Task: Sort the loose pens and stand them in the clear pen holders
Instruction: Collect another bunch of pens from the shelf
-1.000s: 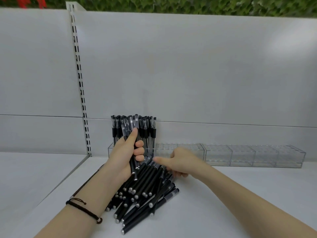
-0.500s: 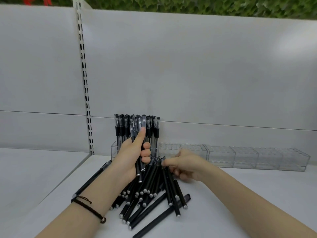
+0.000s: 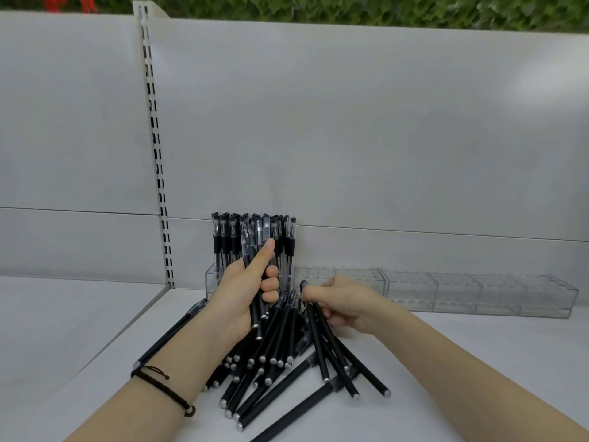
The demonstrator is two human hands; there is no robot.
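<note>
Black pens bunch upright in your left hand; your right hand pinches one off the pile below. Loosen either grip and pens scatter short of the clear holders behind.

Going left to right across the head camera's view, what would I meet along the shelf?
A slotted shelf upright → left hand gripping a bundle of pens → right hand pinching a loose pen → row of empty clear pen holders.
</note>
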